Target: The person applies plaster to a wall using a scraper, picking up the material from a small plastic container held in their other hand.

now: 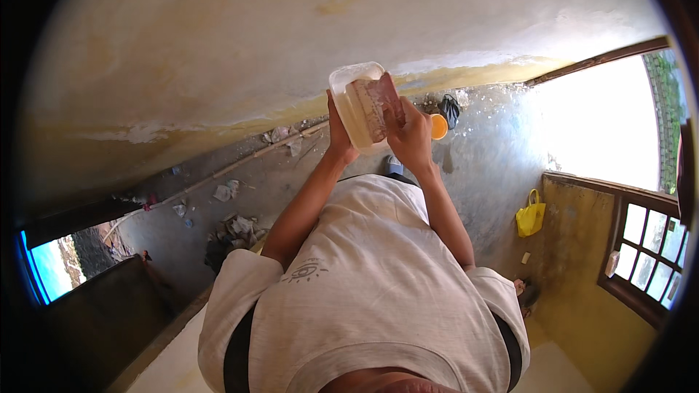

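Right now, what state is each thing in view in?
Left hand: gripping the clear tub by its side
Right hand: gripping the red-brown block
Clear tub: lidless, contents unclear
Red-brown block: at the tub's opening, whether touching it unclear
Wall: patchy, stained
Floor: littered at left
Yellow bag: standing, handles up
Orange container: contents unclear
Doorway: open

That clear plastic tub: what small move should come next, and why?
Perhaps wipe the brush-like tool against the plastic tub: the right hand holds it at the tub's mouth, while the left hand grips the tub's side.
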Motion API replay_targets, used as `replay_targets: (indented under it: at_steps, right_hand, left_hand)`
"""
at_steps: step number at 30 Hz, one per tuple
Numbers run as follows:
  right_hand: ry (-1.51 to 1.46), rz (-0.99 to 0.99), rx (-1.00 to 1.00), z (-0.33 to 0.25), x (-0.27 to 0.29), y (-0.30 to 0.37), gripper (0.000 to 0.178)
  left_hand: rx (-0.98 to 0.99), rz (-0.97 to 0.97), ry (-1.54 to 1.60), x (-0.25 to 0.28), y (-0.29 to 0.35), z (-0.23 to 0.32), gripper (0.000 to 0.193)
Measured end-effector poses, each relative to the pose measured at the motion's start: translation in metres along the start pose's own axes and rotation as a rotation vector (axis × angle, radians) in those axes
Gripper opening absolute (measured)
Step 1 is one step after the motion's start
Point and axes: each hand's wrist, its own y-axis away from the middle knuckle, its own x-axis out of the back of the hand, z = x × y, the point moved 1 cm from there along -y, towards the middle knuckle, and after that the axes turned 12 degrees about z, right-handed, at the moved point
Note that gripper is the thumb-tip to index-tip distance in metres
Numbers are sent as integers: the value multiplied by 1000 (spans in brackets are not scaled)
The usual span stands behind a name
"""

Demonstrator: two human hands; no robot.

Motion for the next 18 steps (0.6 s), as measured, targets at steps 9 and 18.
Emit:
replay_targets:
  at_steps: [9, 18]
  right_hand:
    - [-13, 25, -61, -4, 18, 9, 18]
    - [-4, -21, -94, -4, 41, 15, 14]
  left_hand:
    - [86, -70, 34, 6, -10, -25, 64]
    - [-3, -25, -197, -9, -12, -50, 65]
